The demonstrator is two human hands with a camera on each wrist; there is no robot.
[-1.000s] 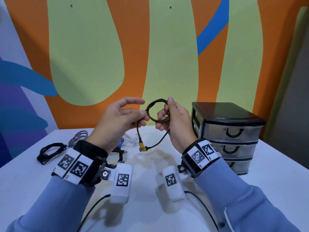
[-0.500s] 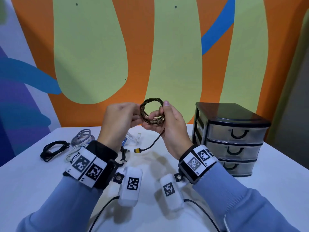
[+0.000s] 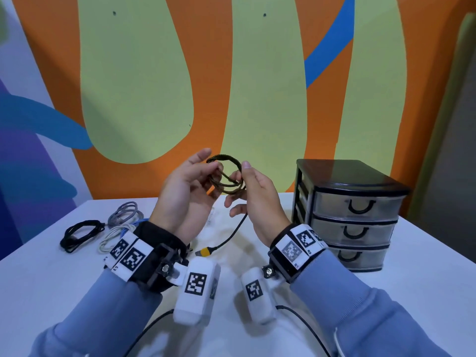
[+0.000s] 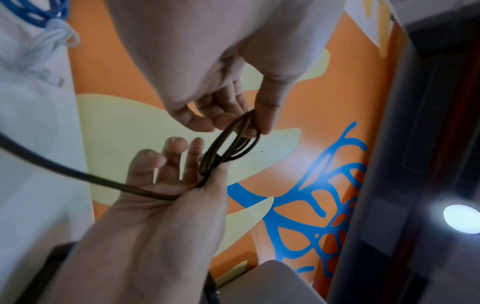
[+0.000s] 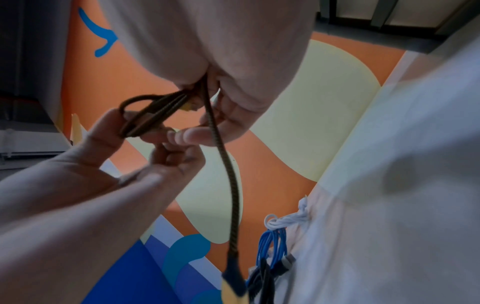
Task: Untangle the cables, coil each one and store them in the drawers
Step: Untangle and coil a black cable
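Observation:
A dark braided cable (image 3: pixel 228 176) is wound into a small coil held in the air between both hands. My left hand (image 3: pixel 203 173) pinches the coil's left side, its other fingers spread. My right hand (image 3: pixel 247 181) pinches the right side between thumb and fingers. The loose tail hangs down to a yellow connector (image 3: pixel 206 252) just above the white table (image 3: pixel 425 292). In the left wrist view the coil (image 4: pixel 228 144) sits between my left hand (image 4: pixel 207 168) and my right hand (image 4: pixel 249 125). The right wrist view shows the tail (image 5: pixel 228 195) dangling below the coil (image 5: pixel 153 115).
A black three-drawer unit (image 3: pixel 353 215) stands at the right, all drawers closed. On the left of the table lie a coiled black cable (image 3: pixel 82 234), a grey cable (image 3: pixel 125 215), a white cable (image 3: pixel 116 238) and a blue one (image 3: pixel 139 222).
My left hand has turned and spread its fingers while keeping its pinch on the coil. The coil has tilted, and the yellow connector has swung nearer to me.

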